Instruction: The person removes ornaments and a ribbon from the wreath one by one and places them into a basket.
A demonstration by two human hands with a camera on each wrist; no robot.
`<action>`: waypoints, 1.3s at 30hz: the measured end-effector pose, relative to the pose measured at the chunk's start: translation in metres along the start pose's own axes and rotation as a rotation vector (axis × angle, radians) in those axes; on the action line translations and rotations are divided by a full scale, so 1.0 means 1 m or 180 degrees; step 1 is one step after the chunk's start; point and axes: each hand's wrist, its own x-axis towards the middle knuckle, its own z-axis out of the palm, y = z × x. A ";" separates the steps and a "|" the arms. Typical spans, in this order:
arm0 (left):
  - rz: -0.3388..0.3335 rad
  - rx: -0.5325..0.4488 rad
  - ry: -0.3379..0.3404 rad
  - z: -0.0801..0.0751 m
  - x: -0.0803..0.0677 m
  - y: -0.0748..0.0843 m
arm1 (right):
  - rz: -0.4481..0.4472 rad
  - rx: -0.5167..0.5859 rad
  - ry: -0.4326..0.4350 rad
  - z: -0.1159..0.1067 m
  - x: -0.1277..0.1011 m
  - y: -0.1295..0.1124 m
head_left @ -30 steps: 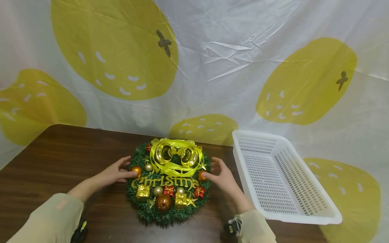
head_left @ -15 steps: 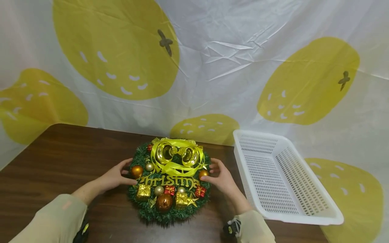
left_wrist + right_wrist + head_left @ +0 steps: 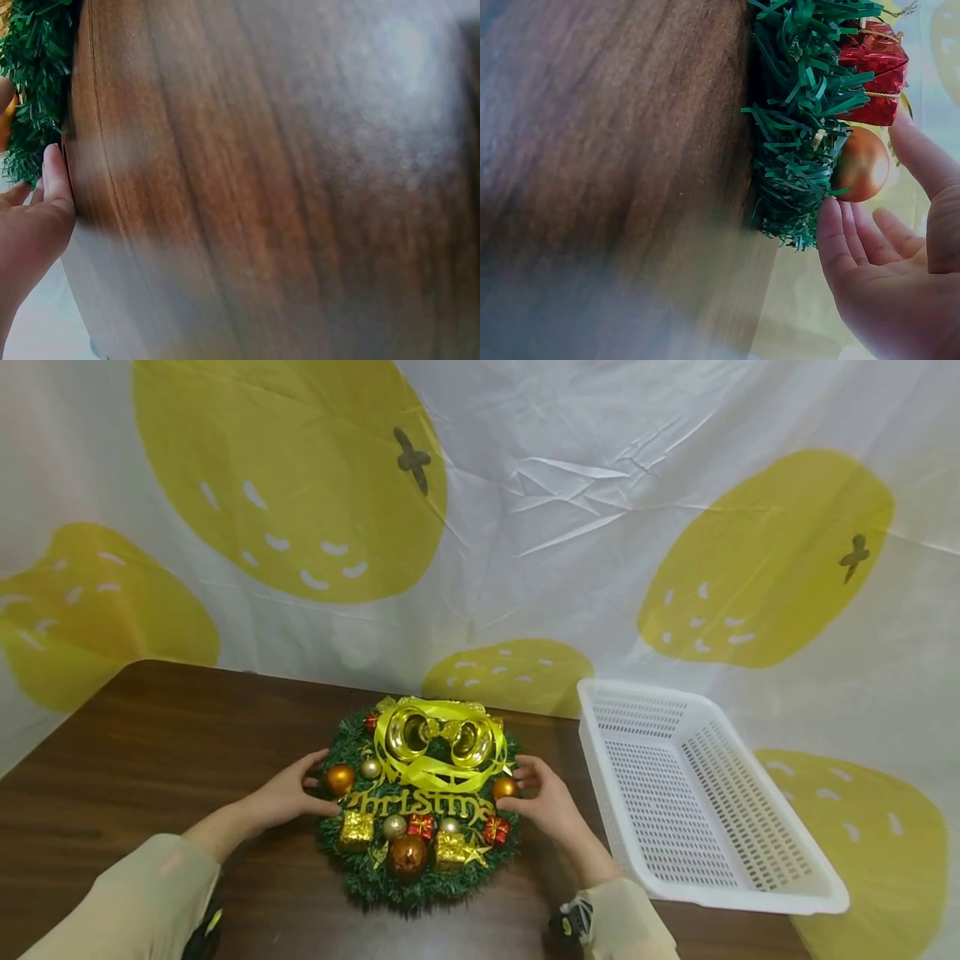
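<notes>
A green Christmas wreath (image 3: pixel 408 889) lies on the brown wooden table, trimmed with gold bells (image 3: pixel 468 743), a yellow ribbon (image 3: pixel 442 781), baubles, small gift boxes and gold lettering. At its left rim is my left hand (image 3: pixel 281 793), thumb over the edge beside an orange bauble (image 3: pixel 340 779), fingertips against the greenery. On the opposite rim, my right hand (image 3: pixel 553 806) spreads thumb and fingers around another orange bauble (image 3: pixel 862 165). In the right wrist view its thumb reaches toward a red gift box (image 3: pixel 874 71), while the fingertips meet the green tinsel.
A white perforated plastic basket (image 3: pixel 750 906) stands at the right of the table (image 3: pixel 225 718). Behind everything hangs a pale curtain (image 3: pixel 525 568) printed with large yellow fruit. Dark wrist straps (image 3: pixel 573 920) sit at both sleeves.
My left thumb has slid off the left orange bauble to just below it, and my right thumb has moved below the right one. The wreath stays in place; the view shifts slightly.
</notes>
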 end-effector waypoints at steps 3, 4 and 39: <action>-0.0004 0.0014 -0.0005 -0.001 0.001 0.002 | 0.0004 -0.0014 0.0005 0.001 0.001 0.001; -0.0003 0.0020 -0.0006 -0.001 0.001 0.002 | 0.0004 -0.0018 0.0005 0.001 0.001 0.001; 0.0004 0.0078 -0.0011 -0.001 0.001 0.001 | 0.0100 0.0322 -0.0038 -0.015 0.007 -0.007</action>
